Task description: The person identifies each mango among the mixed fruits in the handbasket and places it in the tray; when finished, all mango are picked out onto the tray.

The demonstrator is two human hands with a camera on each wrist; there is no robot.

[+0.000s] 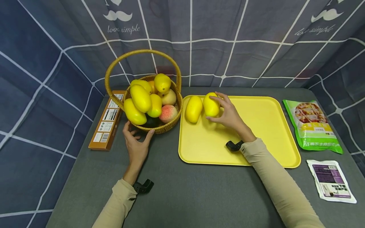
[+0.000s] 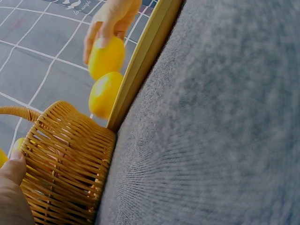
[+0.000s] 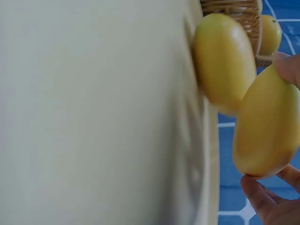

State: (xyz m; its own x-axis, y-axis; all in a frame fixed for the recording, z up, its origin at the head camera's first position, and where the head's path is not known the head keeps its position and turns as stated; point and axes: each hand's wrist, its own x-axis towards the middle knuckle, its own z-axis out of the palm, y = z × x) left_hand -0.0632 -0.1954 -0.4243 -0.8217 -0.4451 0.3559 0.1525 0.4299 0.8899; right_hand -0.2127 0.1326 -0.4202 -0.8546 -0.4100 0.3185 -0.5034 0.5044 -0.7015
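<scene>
My right hand point(image 1: 226, 112) pinches a yellow mango point(image 1: 211, 105) between thumb and fingers, over the back left of the yellow tray point(image 1: 256, 133). Close beside it, a second mango point(image 1: 194, 109) lies on the tray; in the right wrist view the held mango point(image 3: 266, 124) overlaps this other mango point(image 3: 224, 61). At the front of a wicker basket point(image 1: 168, 126), my left hand point(image 1: 137, 147) grips the rim, its thumb point(image 2: 14, 168) on the edge in the left wrist view. Several mangoes point(image 1: 141, 97), a peach point(image 1: 168, 113) and other fruit fill the basket below its tall handle point(image 1: 142, 51).
A long brown box point(image 1: 106, 125) lies left of the basket, partly behind it. Right of the tray are a green food packet point(image 1: 315, 126) and a white and purple pouch point(image 1: 330, 180). A dark checked curtain point(image 1: 211, 57) hangs along the grey table's point(image 1: 199, 193) back and sides.
</scene>
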